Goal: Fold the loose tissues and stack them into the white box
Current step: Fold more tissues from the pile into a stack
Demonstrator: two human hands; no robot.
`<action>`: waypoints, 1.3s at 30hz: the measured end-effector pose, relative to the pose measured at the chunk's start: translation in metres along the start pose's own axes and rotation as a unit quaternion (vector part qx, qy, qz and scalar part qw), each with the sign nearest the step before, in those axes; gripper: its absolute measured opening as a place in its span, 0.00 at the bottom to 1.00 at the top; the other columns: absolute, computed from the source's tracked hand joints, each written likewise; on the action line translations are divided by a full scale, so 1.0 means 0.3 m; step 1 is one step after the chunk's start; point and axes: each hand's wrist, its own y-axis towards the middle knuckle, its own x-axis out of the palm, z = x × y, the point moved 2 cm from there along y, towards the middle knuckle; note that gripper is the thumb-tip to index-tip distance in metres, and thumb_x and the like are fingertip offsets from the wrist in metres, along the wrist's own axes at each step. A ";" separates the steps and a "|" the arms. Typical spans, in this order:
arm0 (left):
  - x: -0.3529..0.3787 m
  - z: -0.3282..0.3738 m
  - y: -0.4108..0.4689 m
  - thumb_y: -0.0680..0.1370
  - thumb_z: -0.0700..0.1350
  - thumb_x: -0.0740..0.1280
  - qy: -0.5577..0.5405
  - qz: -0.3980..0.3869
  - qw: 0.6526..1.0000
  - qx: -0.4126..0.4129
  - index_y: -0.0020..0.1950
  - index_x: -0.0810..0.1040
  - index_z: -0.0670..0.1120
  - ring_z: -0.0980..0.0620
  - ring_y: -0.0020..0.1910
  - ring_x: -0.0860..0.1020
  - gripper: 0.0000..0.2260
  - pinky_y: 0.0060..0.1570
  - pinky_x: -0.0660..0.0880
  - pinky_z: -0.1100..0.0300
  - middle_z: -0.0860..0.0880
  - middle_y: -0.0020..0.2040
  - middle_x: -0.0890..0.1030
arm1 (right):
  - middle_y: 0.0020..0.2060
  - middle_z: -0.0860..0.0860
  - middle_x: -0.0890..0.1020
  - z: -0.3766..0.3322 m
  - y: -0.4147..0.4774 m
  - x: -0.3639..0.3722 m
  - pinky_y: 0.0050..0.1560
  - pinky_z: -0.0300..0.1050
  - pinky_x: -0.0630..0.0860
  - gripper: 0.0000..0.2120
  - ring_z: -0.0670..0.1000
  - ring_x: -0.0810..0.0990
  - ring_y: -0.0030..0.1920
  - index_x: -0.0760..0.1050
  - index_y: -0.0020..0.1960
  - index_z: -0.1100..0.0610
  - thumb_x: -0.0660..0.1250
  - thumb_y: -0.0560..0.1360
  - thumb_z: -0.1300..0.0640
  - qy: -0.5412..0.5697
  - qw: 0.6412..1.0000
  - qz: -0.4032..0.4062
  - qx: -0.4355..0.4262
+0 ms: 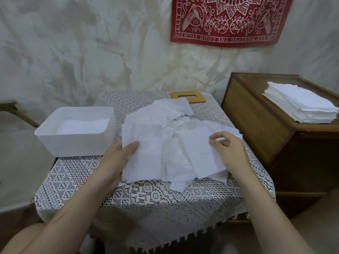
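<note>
Lace table (150, 197), right hand (227, 149) seemingly pinching tissues (176, 143)

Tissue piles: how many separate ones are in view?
3: a loose heap on the lace table, a flat layer inside the white box, a neat stack on the wooden cabinet. Others may be hidden.

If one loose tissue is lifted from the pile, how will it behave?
Probably floppy: the loose tissues lie creased and draped over each other. Likely very light, and one may drag neighbours along, since the sheets overlap.
</note>
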 end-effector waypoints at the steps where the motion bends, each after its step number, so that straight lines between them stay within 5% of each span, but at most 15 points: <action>1: 0.003 0.000 -0.002 0.83 0.48 0.68 0.001 0.000 1.000 0.002 0.59 0.81 0.46 0.47 0.46 0.88 0.08 0.47 0.83 0.43 0.50 0.49 0.89 | 0.39 0.51 0.83 0.001 0.000 -0.003 0.37 0.46 0.64 0.01 0.51 0.75 0.40 0.79 0.49 0.50 0.71 0.79 0.54 0.011 1.000 -0.002 0.012; 6: 0.014 0.001 -0.004 0.83 0.47 0.67 0.012 -0.002 1.000 0.006 0.57 0.81 0.46 0.47 0.45 0.88 0.07 0.44 0.82 0.46 0.50 0.48 0.89 | 0.42 0.49 0.82 0.008 0.008 -0.004 0.40 0.46 0.68 0.08 0.51 0.78 0.43 0.79 0.45 0.52 0.76 0.74 0.50 -0.017 0.997 -0.017 0.068; 11: 0.008 0.003 -0.006 0.83 0.46 0.67 0.010 -0.002 1.000 0.006 0.57 0.81 0.45 0.45 0.46 0.88 0.07 0.46 0.82 0.44 0.48 0.49 0.89 | 0.35 0.49 0.80 0.010 0.012 -0.005 0.40 0.46 0.67 0.11 0.51 0.76 0.39 0.79 0.38 0.56 0.76 0.74 0.52 0.004 0.998 -0.008 0.056; 18: 0.008 0.005 -0.006 0.83 0.46 0.67 0.003 -0.007 1.000 0.005 0.59 0.81 0.45 0.44 0.49 0.87 0.08 0.51 0.82 0.41 0.48 0.52 0.88 | 0.39 0.67 0.76 -0.051 -0.019 0.012 0.44 0.48 0.66 0.24 0.53 0.73 0.41 0.74 0.50 0.73 0.74 0.75 0.50 0.151 0.986 -0.048 0.045; 20: 0.008 0.005 -0.006 0.83 0.46 0.67 0.004 -0.006 1.000 0.004 0.59 0.81 0.46 0.44 0.50 0.87 0.08 0.52 0.82 0.40 0.48 0.51 0.88 | 0.48 0.74 0.77 -0.059 -0.020 0.033 0.47 0.51 0.68 0.28 0.54 0.75 0.43 0.74 0.51 0.72 0.73 0.72 0.45 0.157 0.984 -0.065 0.045; 23: 0.003 0.001 -0.005 0.83 0.48 0.67 0.007 -0.007 1.000 0.001 0.60 0.81 0.46 0.43 0.51 0.87 0.08 0.52 0.82 0.37 0.48 0.52 0.88 | 0.51 0.68 0.83 -0.069 -0.016 0.054 0.51 0.55 0.78 0.15 0.60 0.84 0.48 0.80 0.51 0.69 0.70 0.80 0.55 0.172 0.981 -0.075 0.047; 26: -0.002 -0.001 -0.002 0.83 0.48 0.66 0.000 -0.001 1.000 0.002 0.61 0.80 0.46 0.43 0.51 0.87 0.09 0.52 0.82 0.37 0.48 0.52 0.88 | 0.53 0.64 0.85 -0.090 -0.016 0.066 0.59 0.60 0.78 0.11 0.66 0.83 0.57 0.81 0.54 0.66 0.68 0.81 0.58 0.217 0.970 -0.089 0.059; 33: 0.026 -0.008 -0.011 0.84 0.48 0.65 -0.035 -0.007 0.999 0.003 0.66 0.79 0.47 0.45 0.56 0.86 0.12 0.55 0.82 0.41 0.49 0.56 0.87 | 0.53 0.54 0.87 -0.225 -0.067 0.174 0.56 0.51 0.81 0.09 0.54 0.86 0.54 0.81 0.60 0.58 0.67 0.81 0.59 0.338 0.923 -0.173 0.065; 39: 0.045 -0.008 -0.008 0.85 0.49 0.62 -0.068 -0.030 0.997 -0.008 0.69 0.78 0.43 0.44 0.60 0.84 0.16 0.64 0.78 0.43 0.45 0.60 0.86 | 0.40 0.53 0.86 -0.209 -0.102 0.363 0.45 0.57 0.80 0.07 0.60 0.85 0.45 0.77 0.51 0.45 0.71 0.77 0.55 0.151 0.983 -0.107 -0.015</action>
